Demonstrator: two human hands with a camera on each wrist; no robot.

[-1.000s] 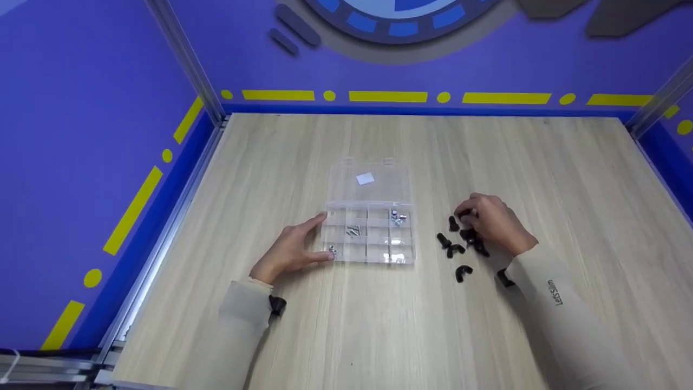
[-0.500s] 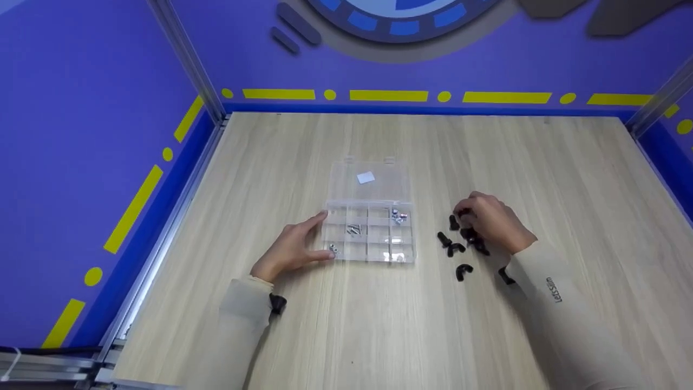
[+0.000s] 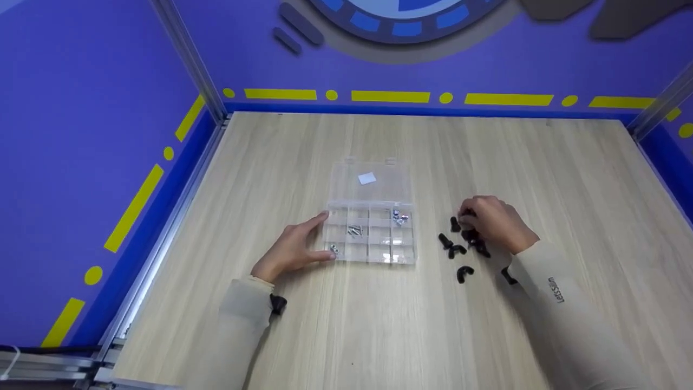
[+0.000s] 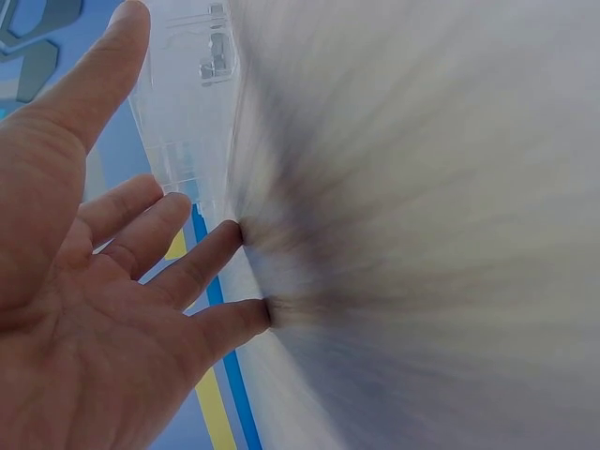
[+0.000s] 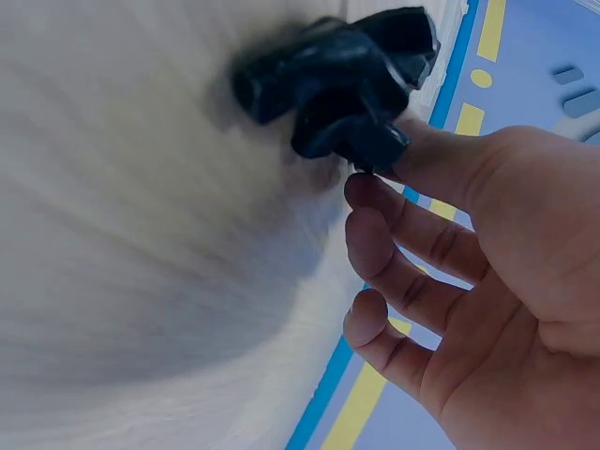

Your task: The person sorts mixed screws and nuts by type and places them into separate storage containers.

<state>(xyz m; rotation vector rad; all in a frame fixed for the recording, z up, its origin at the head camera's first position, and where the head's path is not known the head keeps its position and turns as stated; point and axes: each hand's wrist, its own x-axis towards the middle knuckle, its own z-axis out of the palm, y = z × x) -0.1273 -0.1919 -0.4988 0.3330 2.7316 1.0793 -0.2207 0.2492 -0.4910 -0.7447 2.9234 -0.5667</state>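
Note:
A clear plastic compartment box lies on the table with its lid folded back. My left hand rests at its left side, thumb at the near corner and index finger farther back, fingers fairly straight. Small metal nuts lie by the thumb, slim metal pins in a middle compartment, and shiny metal pieces at the back right. My right hand has curled fingers pinching a small black piece among several black plastic pieces. The pinched piece is mostly hidden by the fingers.
A curved black piece lies nearest the front, with a stubby black piece beyond it, right of the box. A white label is on the lid. Blue walls border the wooden table at the back and sides.
My right hand has barely shifted among the black pieces. The left hand and the box stay in place; the head view moves slightly.

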